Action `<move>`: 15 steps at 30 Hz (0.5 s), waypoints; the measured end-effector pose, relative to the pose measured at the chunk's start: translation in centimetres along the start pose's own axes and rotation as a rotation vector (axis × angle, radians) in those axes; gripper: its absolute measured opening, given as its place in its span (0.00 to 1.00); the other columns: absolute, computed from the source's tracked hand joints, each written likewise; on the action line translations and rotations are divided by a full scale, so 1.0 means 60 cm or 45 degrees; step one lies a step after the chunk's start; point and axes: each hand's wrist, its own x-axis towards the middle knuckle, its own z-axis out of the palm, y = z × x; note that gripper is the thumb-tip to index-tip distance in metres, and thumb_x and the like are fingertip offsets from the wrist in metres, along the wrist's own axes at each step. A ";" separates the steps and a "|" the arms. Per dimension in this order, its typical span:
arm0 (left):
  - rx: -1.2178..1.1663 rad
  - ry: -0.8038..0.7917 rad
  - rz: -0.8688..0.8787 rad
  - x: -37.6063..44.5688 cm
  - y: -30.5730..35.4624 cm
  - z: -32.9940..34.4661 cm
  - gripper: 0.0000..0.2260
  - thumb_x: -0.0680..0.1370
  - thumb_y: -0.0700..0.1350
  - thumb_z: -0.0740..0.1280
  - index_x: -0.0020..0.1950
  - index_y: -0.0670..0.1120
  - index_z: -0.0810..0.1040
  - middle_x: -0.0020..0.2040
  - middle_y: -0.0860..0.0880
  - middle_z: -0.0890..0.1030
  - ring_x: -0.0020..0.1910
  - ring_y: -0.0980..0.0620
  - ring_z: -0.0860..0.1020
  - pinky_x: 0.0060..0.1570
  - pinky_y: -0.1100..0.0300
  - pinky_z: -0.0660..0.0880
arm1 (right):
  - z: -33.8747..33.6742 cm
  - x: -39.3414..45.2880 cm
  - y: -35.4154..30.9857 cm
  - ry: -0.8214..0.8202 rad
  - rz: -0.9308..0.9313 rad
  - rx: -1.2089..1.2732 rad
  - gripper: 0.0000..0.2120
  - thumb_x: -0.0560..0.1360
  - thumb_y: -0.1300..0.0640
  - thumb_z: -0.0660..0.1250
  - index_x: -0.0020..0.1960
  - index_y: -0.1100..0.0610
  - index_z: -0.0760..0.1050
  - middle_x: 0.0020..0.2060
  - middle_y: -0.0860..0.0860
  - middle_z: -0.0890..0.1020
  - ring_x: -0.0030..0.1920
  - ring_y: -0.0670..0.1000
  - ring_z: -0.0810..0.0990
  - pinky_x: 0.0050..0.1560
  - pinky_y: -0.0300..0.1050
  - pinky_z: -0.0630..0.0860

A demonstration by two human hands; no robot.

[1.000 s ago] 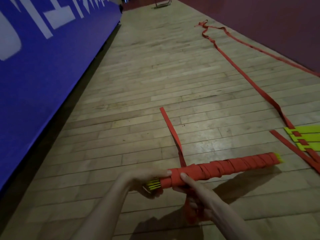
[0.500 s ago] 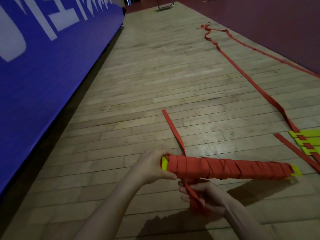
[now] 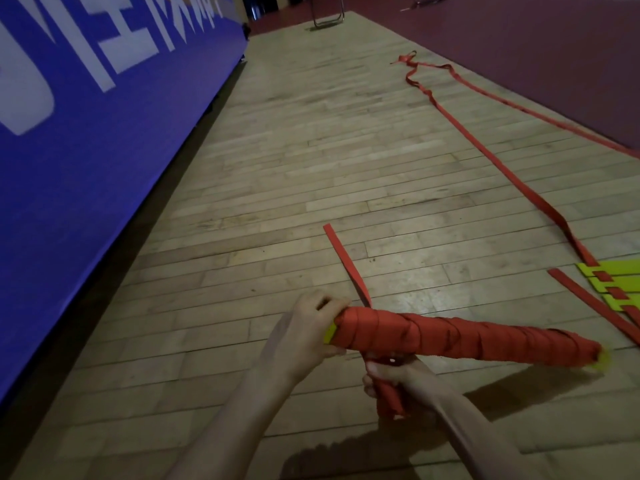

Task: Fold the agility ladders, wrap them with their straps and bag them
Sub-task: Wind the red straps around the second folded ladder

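A folded agility ladder bundle (image 3: 467, 337), yellow rungs wound in red strap, lies level above the wooden floor. My left hand (image 3: 304, 336) grips its left end, where a yellow rung tip shows. Under the bundle my right hand (image 3: 398, 375) holds a bunched length of the red strap (image 3: 389, 398). A loose strap tail (image 3: 344, 259) runs from the bundle's left end out over the floor. A second ladder (image 3: 620, 284) with yellow rungs lies flat at the right edge, partly cut off.
Two long red straps (image 3: 491, 155) of the second ladder trail far up the floor to the right. A blue banner wall (image 3: 86, 140) lines the left side. A dark red floor area (image 3: 554, 57) lies beyond. Metal chair legs (image 3: 327, 19) stand far off.
The bundle turned in my hands and its right end dropped lower. My right hand slid from on top of the bundle to underneath it, holding the strap.
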 end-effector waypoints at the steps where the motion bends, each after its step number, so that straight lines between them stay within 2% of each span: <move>1: 0.098 0.100 0.079 -0.005 -0.001 0.006 0.30 0.65 0.45 0.78 0.66 0.49 0.74 0.58 0.50 0.76 0.57 0.49 0.75 0.50 0.62 0.69 | 0.001 -0.001 0.000 -0.002 0.022 0.045 0.12 0.64 0.66 0.77 0.45 0.65 0.77 0.32 0.58 0.79 0.32 0.52 0.80 0.36 0.45 0.76; 3: 0.249 0.301 0.198 -0.015 -0.009 0.025 0.28 0.62 0.40 0.79 0.61 0.46 0.77 0.53 0.47 0.79 0.51 0.47 0.78 0.43 0.57 0.76 | 0.002 -0.004 0.001 -0.004 0.088 0.121 0.08 0.67 0.64 0.74 0.45 0.64 0.80 0.32 0.56 0.79 0.31 0.51 0.78 0.35 0.43 0.72; 5: 0.331 0.431 0.275 -0.024 -0.019 0.047 0.26 0.62 0.39 0.78 0.60 0.44 0.78 0.53 0.45 0.79 0.49 0.46 0.77 0.43 0.54 0.77 | -0.001 -0.008 0.006 0.000 0.143 0.208 0.06 0.68 0.65 0.72 0.44 0.65 0.83 0.33 0.56 0.78 0.31 0.49 0.77 0.32 0.40 0.73; 7: 0.361 0.462 0.292 -0.034 -0.028 0.065 0.25 0.63 0.38 0.78 0.60 0.44 0.78 0.53 0.44 0.79 0.49 0.46 0.75 0.44 0.53 0.77 | 0.000 -0.016 0.014 -0.020 0.176 0.260 0.06 0.67 0.69 0.72 0.44 0.66 0.84 0.34 0.57 0.80 0.31 0.50 0.79 0.31 0.38 0.77; 9: 0.368 0.453 0.264 -0.046 -0.038 0.082 0.26 0.63 0.38 0.78 0.59 0.43 0.79 0.53 0.44 0.79 0.49 0.46 0.74 0.44 0.53 0.77 | 0.005 -0.028 0.020 -0.039 0.161 0.324 0.11 0.64 0.76 0.72 0.46 0.68 0.83 0.38 0.60 0.82 0.34 0.52 0.82 0.32 0.41 0.80; 11: 0.338 0.436 0.227 -0.057 -0.048 0.097 0.27 0.62 0.37 0.79 0.60 0.43 0.78 0.53 0.44 0.78 0.50 0.46 0.73 0.44 0.53 0.78 | 0.007 -0.032 0.017 -0.003 0.151 0.404 0.15 0.63 0.77 0.70 0.50 0.69 0.80 0.42 0.61 0.83 0.34 0.52 0.82 0.30 0.41 0.79; 13: 0.324 0.453 0.234 -0.068 -0.054 0.108 0.26 0.64 0.37 0.78 0.61 0.43 0.77 0.54 0.44 0.76 0.49 0.46 0.73 0.45 0.52 0.78 | 0.012 -0.031 0.006 0.033 0.213 0.457 0.13 0.65 0.66 0.72 0.49 0.70 0.79 0.42 0.62 0.83 0.31 0.50 0.80 0.27 0.39 0.77; 15: 0.331 0.527 0.315 -0.076 -0.055 0.111 0.20 0.72 0.37 0.72 0.63 0.43 0.74 0.55 0.45 0.74 0.49 0.47 0.73 0.46 0.51 0.77 | 0.013 -0.026 -0.002 0.064 0.307 0.489 0.20 0.67 0.50 0.73 0.43 0.69 0.80 0.40 0.61 0.82 0.28 0.49 0.76 0.23 0.38 0.73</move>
